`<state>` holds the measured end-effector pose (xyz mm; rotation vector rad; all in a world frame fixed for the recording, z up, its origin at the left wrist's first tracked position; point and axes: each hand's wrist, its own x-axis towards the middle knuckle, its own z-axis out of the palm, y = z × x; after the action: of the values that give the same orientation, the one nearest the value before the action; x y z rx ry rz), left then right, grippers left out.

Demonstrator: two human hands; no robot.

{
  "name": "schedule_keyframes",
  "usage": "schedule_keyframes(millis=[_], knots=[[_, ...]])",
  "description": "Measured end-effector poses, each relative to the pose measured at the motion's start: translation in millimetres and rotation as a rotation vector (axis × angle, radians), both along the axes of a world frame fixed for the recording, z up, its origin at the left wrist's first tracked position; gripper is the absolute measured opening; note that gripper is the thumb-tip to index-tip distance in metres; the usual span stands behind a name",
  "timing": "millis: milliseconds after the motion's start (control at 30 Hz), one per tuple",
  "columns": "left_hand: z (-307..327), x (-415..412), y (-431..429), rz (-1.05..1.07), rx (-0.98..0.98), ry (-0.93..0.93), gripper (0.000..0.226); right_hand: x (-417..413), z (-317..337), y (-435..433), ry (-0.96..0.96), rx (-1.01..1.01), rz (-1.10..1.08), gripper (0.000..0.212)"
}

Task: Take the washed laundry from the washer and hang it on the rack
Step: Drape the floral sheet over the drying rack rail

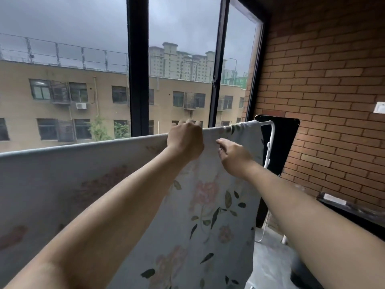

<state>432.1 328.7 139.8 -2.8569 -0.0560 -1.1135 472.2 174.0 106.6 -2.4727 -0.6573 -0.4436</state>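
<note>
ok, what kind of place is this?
Likely an enclosed apartment balcony used for drying: tall black-framed windows, a red brick wall, a white metal drying rack carrying a floral sheet.

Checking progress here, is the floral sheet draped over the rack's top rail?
Yes, the floral sheet hangs over the rack's top rail, where the left hand grips it.

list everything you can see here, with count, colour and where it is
floral sheet: one, pale with pink flowers and green leaves, draped over the rack's top bar
rack: one, white, under the sheet, right end bare
window frame: one, black, behind the rack
brick wall: one, red-brown, right
panel: one, black, by the wall behind the rack
wall plate: one, white, on the brick wall
buildings: several, beige, outside
left hand: grips the sheet over the bar
right hand: pinches the sheet just below the bar
</note>
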Motion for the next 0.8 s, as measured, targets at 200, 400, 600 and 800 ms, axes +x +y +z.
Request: schedule_keyframes(millis=[200,400,600,800], knots=[[14.0,64.4,-11.0,0.077,-0.041,0.005,0.023,68.1,38.2,1.5,-0.055,0.037,-0.030,0.041],[3.1,99.5,-29.4,0.190,-0.006,0.022,0.026,132.3,41.9,12.3,-0.118,0.043,0.049,0.036],[-2.8,108.9,-16.7,0.291,0.048,-0.088,0.045,167.2,30.1,24.5,-0.117,0.021,0.143,0.056],[-7.5,84.8,-8.3,0.400,0.108,-0.102,0.061,174.6,20.4,33.8,-0.291,0.041,0.151,0.051]])
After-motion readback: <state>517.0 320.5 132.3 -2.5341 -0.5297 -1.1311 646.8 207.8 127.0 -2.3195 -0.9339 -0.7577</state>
